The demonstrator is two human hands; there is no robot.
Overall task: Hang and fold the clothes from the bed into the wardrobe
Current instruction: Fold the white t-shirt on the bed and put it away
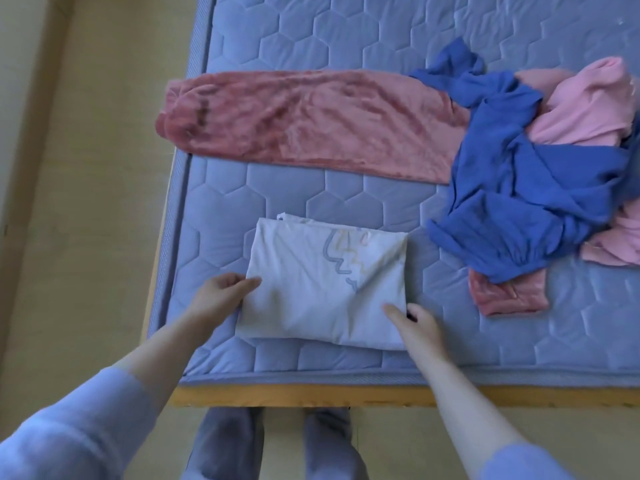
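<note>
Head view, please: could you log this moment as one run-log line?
stage: folding; white folded shirt: flat on mattress; left hand: holds left edge; right hand: holds right edge; heaped: blue garment, pink garment

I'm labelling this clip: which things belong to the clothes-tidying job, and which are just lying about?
Job: folded white top, pink fleece trousers, blue garment, light pink garment.
Just there: quilted mattress, wooden bed frame, floor.

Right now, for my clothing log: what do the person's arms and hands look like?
The left sleeve and right sleeve are light blue and pushed up. The left hand and right hand are bare: no gloves, watch or rings show.
</note>
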